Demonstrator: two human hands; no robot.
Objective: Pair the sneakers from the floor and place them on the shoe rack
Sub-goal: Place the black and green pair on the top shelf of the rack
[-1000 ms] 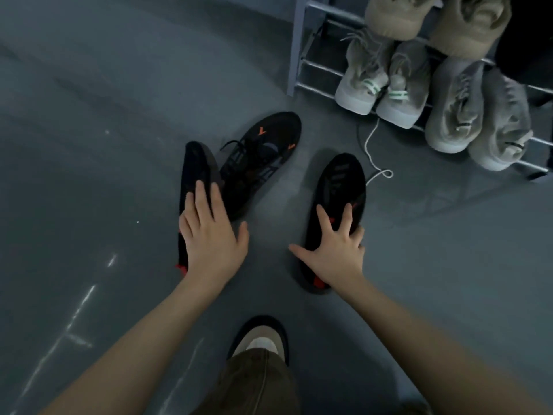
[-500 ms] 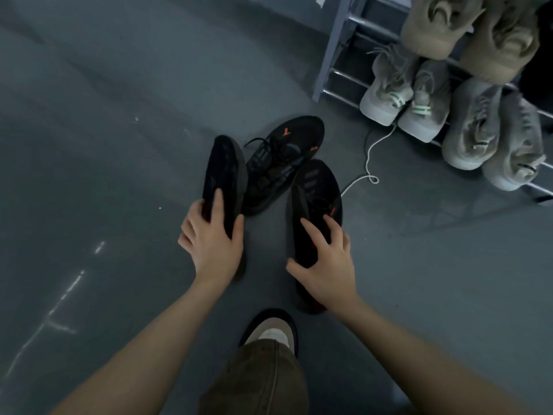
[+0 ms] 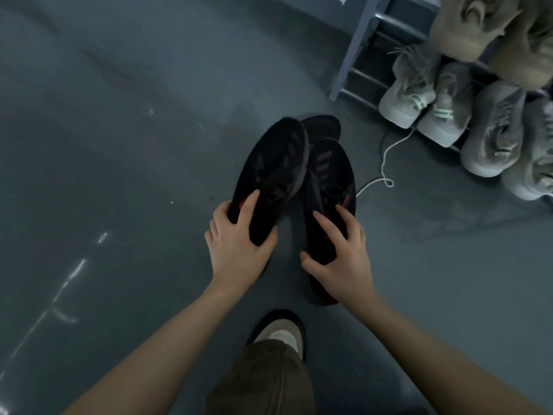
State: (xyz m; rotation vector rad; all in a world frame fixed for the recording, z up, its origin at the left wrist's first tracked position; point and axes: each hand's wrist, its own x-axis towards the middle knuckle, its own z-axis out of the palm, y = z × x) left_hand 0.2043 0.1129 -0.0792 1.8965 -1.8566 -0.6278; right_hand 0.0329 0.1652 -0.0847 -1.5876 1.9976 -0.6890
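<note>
Two black sneakers are gripped at mid-frame above the grey floor (image 3: 125,151). The left black sneaker (image 3: 270,178) is held at its heel by the left hand (image 3: 238,244), fingers curled over the edge; it is tilted up so its dark sole side is partly shown, toe pointed away. The right black sneaker (image 3: 329,205) is clasped near its heel by the right hand (image 3: 341,259), thumb on the inner side, fingers spread across the top; red accents are seen near the collar. The two sneakers are set side by side, touching or nearly so along their forward halves. A third black sneaker (image 3: 324,125) is partly hidden behind their toes, on the floor. The shoe rack (image 3: 357,52) is seen at upper right, well apart from the held pair. Beige sneakers (image 3: 425,97) are lined on its lower bars, more above. A white lace (image 3: 386,163) is trailed onto the floor from them. A foot in a slipper (image 3: 281,330) is visible at bottom centre.
</note>
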